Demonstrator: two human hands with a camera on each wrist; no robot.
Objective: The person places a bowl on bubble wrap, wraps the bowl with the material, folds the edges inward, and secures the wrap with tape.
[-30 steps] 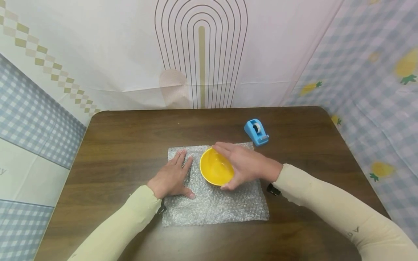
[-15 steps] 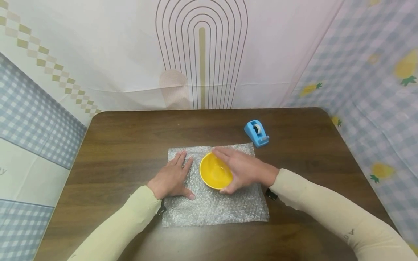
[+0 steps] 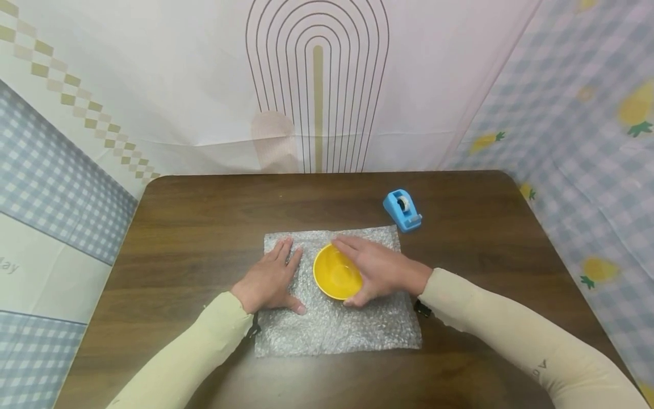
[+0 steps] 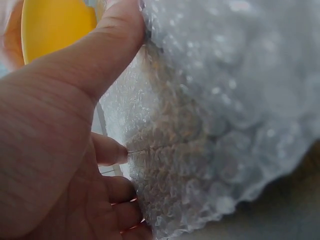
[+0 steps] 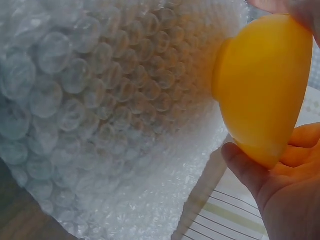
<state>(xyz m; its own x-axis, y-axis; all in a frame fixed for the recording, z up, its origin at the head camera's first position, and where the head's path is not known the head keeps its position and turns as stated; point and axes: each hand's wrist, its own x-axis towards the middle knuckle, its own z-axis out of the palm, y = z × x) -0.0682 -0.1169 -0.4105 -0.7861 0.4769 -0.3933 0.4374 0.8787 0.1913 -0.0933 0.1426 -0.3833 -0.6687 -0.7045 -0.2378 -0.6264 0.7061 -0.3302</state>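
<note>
A yellow bowl (image 3: 334, 272) sits mouth up over the middle of a sheet of bubble wrap (image 3: 337, 329). My right hand (image 3: 380, 271) grips its right side, fingers at the far rim and thumb at the near rim. In the right wrist view the foot of the bowl (image 5: 265, 85) meets the bubble wrap (image 5: 110, 100). My left hand (image 3: 268, 278) lies flat on the sheet's left part, fingers straight and spread, holding nothing. Seen from the left wrist, the thumb (image 4: 110, 40) and fingertips press against the wrap (image 4: 200, 125).
A light blue tape dispenser (image 3: 402, 210) with a roll of tape stands just beyond the sheet's far right corner. Beneath everything is a dark brown wooden table (image 3: 204, 210). Patterned cloth (image 3: 204, 85) hangs behind its far edge and along both sides.
The right hand has brought the bowl slightly nearer and down to the bubble wrap. The left hand has stayed in place on the sheet.
</note>
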